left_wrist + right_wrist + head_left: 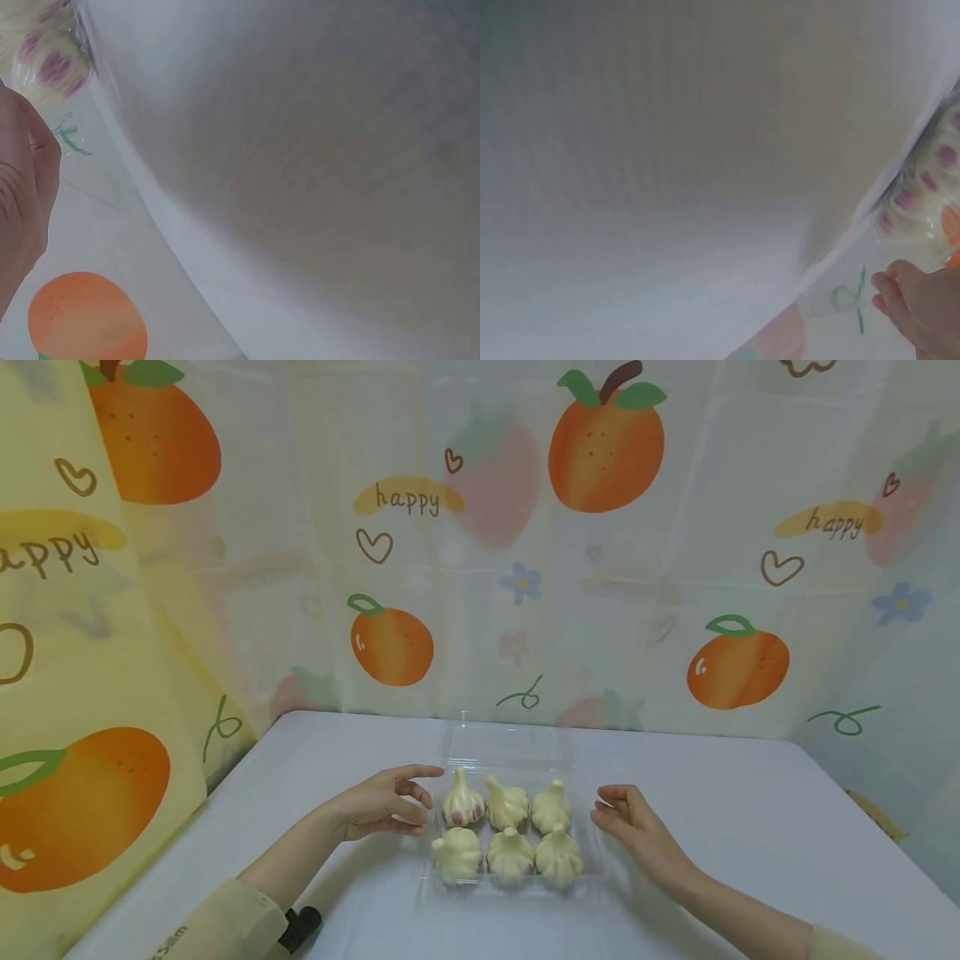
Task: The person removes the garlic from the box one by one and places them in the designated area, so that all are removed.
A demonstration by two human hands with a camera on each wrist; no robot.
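A clear plastic box [592, 858] lies on the table with its lid [506, 745] raised at the back. Several garlic bulbs [511, 857] sit inside in two rows, pale with some purple marks. My left hand [386, 803] is at the box's left side, index finger reaching toward the back left bulb [462, 799], the other fingers loosely bent. On the opposite side, my right hand [641, 827] is by the box's right edge, its fingers together and slightly bent. Neither hand holds anything. Both wrist views catch part of a hand and some garlic [51, 67] at the frame edge.
A white-covered table [360, 893] spreads under the box. Behind it hangs a curtain [480, 610] printed with oranges and hearts, and a yellow-lit curtain [82, 652] runs along the left. A black strap piece [302, 929] shows at the left sleeve.
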